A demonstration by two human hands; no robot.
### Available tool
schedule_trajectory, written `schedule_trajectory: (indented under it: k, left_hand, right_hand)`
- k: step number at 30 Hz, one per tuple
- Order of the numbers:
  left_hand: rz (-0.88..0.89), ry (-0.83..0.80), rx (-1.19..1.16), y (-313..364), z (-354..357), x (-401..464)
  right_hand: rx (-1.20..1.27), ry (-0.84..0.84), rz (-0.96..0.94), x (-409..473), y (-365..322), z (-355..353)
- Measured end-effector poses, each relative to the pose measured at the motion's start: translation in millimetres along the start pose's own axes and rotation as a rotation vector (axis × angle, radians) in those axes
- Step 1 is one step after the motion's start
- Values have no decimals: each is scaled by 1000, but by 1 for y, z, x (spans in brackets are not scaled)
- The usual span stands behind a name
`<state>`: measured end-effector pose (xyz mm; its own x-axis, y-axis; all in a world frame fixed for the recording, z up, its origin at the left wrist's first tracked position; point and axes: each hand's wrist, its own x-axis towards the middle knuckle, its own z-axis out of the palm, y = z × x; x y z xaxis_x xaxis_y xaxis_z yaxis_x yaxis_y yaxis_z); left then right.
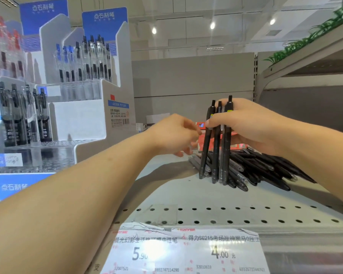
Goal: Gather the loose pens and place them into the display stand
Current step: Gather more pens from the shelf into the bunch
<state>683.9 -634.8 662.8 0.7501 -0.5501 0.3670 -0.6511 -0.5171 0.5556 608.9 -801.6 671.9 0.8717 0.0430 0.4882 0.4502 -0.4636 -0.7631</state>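
My right hand [246, 123] grips a bunch of black pens [216, 153] upright, their tips resting on the grey shelf [186, 194]. Behind and under them lies a pile of several loose black pens [261, 169]. My left hand [172, 133] hovers just left of the held bunch, fingers loosely curled and apart, holding nothing. The white and blue tiered display stand [83, 119] stands at the left, with pens upright in its clear compartments.
A red box [234, 143] sits behind the pile, partly hidden by my right hand. Price labels [186, 250] line the perforated front edge of the shelf. An upper shelf with green plants [309, 38] overhangs at the right.
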Motion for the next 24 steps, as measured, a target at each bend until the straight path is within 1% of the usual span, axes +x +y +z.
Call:
schedule_trajectory:
  k: [1,3,4,6,9,12,17,19,21,24]
  left_hand:
    - [1,-14,157,-3,5,2]
    - [5,-118,411,-6,16,4]
    - [-5,-170,480,-6,21,5]
    - [-15,-224,568,-3,28,7]
    - [-53,-238,587,-1,30,9]
    - [-161,-272,549,-5,22,12]
    - [-331,-258,557,-20,1,10]
    - [-382,-262,528,-23,-5,8]
    - [-407,-263,515,-24,-6,7]
    - [-344,-186,615,-21,-4,7]
  right_hand:
    - [24,1,5,0,-1,1]
    - [66,6,15,-1,-2,2]
    - [77,9,16,-1,-2,3]
    - [97,24,19,-2,-2,3]
    - [145,23,32,-1,-1,4]
    - [178,-14,28,0,3,8]
    - [431,-92,88,-1,4,17]
    - [474,-115,104,-2,3,18]
    - [488,-143,112,-2,3,19]
    - [478,-180,119,-2,3,16]
